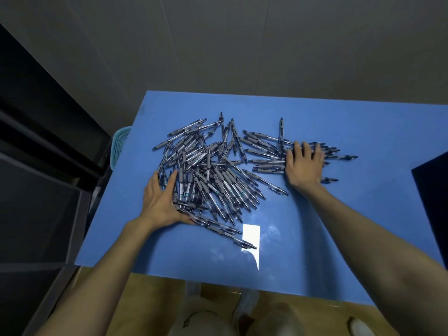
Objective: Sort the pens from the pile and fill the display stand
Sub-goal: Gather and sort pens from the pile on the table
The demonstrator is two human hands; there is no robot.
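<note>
Blue table (339, 226); teal basket (120, 144) beside its left edge.

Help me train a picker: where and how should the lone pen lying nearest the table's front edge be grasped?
Pinch the lone pen across its grey grip section, coming from above. It lies flat on the blue table, angled, mostly clear of the pile, so both sides of the barrel are open there.

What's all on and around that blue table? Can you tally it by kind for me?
Heap of grey-grip, clear-barrel pens: 1 pile, far too many and too tangled to count singly
Bare hands on the pile: 2, left hand and right hand
Glossy blue table: 1
Turquoise plastic mesh basket beside the table's left edge: 1
Dark object at the right edge: 1, cannot tell what
Total: 6 entries
</note>
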